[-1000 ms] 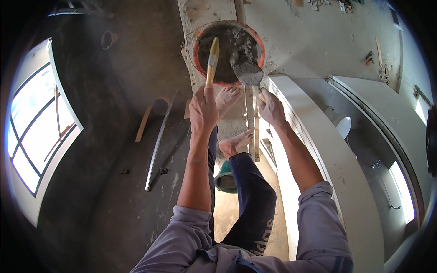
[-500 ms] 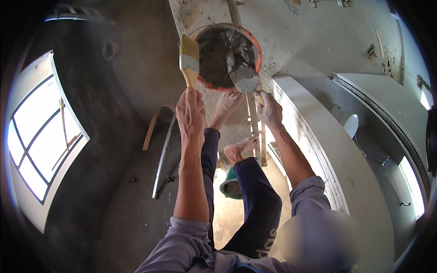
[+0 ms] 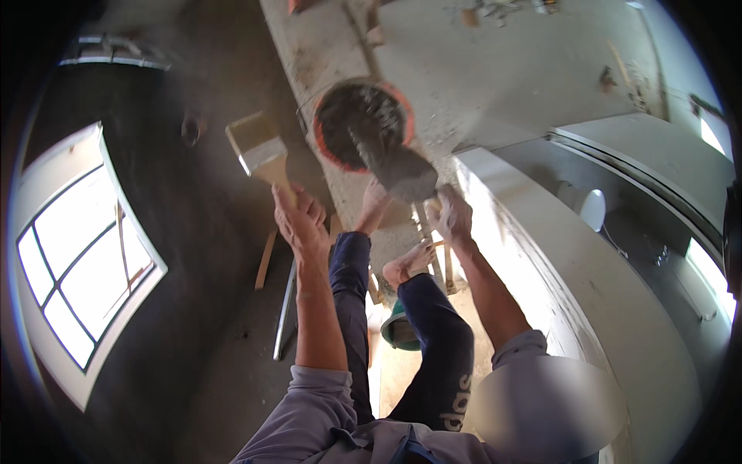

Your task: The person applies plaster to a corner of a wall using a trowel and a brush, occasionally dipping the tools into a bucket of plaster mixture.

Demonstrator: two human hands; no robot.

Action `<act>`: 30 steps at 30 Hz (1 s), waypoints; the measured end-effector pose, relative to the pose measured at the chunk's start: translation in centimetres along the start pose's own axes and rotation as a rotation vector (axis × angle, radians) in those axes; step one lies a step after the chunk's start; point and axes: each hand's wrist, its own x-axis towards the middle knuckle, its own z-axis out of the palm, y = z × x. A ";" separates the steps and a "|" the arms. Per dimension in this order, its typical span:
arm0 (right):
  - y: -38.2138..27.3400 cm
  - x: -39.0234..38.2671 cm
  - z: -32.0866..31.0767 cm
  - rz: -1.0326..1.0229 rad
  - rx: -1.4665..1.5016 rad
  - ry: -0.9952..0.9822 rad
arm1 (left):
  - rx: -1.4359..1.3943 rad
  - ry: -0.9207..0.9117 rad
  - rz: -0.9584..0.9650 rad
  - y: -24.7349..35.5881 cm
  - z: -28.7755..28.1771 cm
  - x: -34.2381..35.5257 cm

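My L hand (image 3: 301, 220)'s clasping a brush (image 3: 263, 151), R hand (image 3: 454, 215)'s gripping a trowel (image 3: 406, 173) partly over the bucket (image 3: 410, 117); prob scooping rn, next move needs blade level imo.

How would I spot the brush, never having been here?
Find the bright window at the picture's left, then look right to the person's left hand. That hand grips the wide, flat brush by its handle; its silvery band and yellowish bristles set it apart from the grey trowel in the right hand.
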 end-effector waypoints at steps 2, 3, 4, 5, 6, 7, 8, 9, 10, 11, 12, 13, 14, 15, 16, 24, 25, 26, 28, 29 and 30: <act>-3.2 -3.7 -6.1 0.068 0.027 0.012 | 0.084 -0.010 -0.003 2.0 0.2 -1.9; -4.6 -5.8 -9.8 0.095 0.064 0.036 | 0.121 -0.051 -0.016 3.0 0.7 -3.2; -5.9 -7.9 -13.5 0.126 0.101 0.079 | 0.140 -0.106 -0.071 4.1 1.3 -4.6; -7.2 -9.9 -17.5 0.141 0.089 0.102 | 0.196 -0.115 -0.080 5.4 2.8 -7.1; -8.8 -12.5 -22.2 0.174 0.069 0.131 | 0.218 -0.191 -0.097 6.6 3.0 -9.3; -10.1 -15.6 -26.3 0.208 0.072 0.175 | 0.142 -0.381 -0.238 7.4 1.9 -10.4; -11.6 -18.7 -30.8 0.242 0.057 0.248 | 0.075 -0.587 -0.324 7.9 0.7 -11.3; -13.9 -21.9 -36.2 0.241 0.045 0.320 | -0.001 -0.826 -0.451 10.1 1.1 -13.2; -16.6 -24.7 -41.2 0.242 0.014 0.396 | 0.081 -0.648 -0.368 9.3 1.8 -14.0; -18.8 -26.7 -45.7 0.237 -0.049 0.497 | 0.164 -0.459 -0.290 8.3 2.4 -14.6; -21.0 -28.9 -49.6 0.217 -0.095 0.577 | 0.252 -0.534 -0.268 9.5 3.7 -14.3; -22.2 -31.6 -52.4 0.272 -0.137 0.652 | 0.364 -0.623 -0.241 10.6 5.1 -14.0; -23.2 -34.6 -54.8 0.326 -0.160 0.710 | 0.511 -0.753 -0.257 11.9 7.0 -14.0; -24.1 -37.4 -56.6 0.383 -0.163 0.754 | 0.534 -0.829 -0.277 15.6 10.7 -20.9; -25.0 -40.1 -58.6 0.496 -0.189 0.792 | 0.571 -0.995 -0.250 15.0 13.3 -20.3; -35.8 -55.1 -66.8 0.664 -0.321 1.231 | 0.685 -1.442 -0.191 19.6 24.5 -34.1; -36.8 -56.7 -67.7 0.625 -0.343 1.294 | 0.674 -1.515 -0.223 18.7 25.3 -34.1; -37.4 -58.4 -68.5 0.562 -0.441 1.313 | 0.678 -1.557 -0.232 18.0 25.2 -35.1; -38.3 -60.6 -70.9 0.554 -0.440 1.356 | 0.686 -1.618 -0.207 18.1 25.2 -37.0; -38.5 -61.4 -72.1 0.524 -0.405 1.374 | 0.699 -1.605 -0.207 17.6 25.0 -37.4; -38.5 -62.2 -73.4 0.492 -0.369 1.392 | 0.690 -1.602 -0.217 17.0 24.4 -38.1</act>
